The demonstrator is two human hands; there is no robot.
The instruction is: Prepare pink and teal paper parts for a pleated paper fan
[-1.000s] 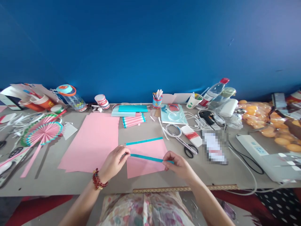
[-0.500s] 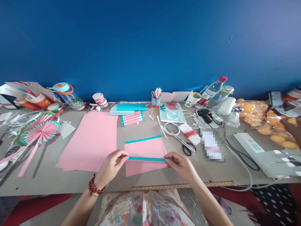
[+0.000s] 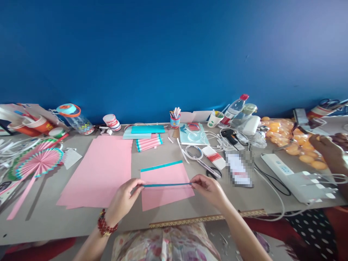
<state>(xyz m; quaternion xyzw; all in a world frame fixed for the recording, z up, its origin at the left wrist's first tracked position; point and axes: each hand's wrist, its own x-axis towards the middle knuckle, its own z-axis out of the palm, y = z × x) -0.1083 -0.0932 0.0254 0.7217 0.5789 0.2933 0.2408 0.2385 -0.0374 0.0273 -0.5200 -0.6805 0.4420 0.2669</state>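
A narrow teal paper strip (image 3: pixel 167 185) is stretched level between my two hands, above a pink paper sheet (image 3: pixel 165 198). My left hand (image 3: pixel 126 197) pinches the strip's left end, and a red bead bracelet circles that wrist. At the other end, my right hand (image 3: pixel 208 188) grips it between thumb and fingers. Along the pink sheet's far edge runs a teal border (image 3: pixel 161 166). To the left lies a stack of larger pink sheets (image 3: pixel 100 174). Beyond the sheet sit a pleated pink paper piece with teal edges (image 3: pixel 149 143) and teal paper (image 3: pixel 148 129).
Scissors (image 3: pixel 213 173), a tape roll (image 3: pixel 194 152) and a glue gun (image 3: pixel 230 136) lie right of centre. A power strip (image 3: pixel 282 175) and another person's hand (image 3: pixel 328 145) are farther right. Pink paper fans (image 3: pixel 39 163) lie left; a bottle (image 3: pixel 235 108) leans at the back.
The strip has turned between my fingers, so its face looks much narrower. My head view has shifted slightly; more of the other person's hands shows at right.
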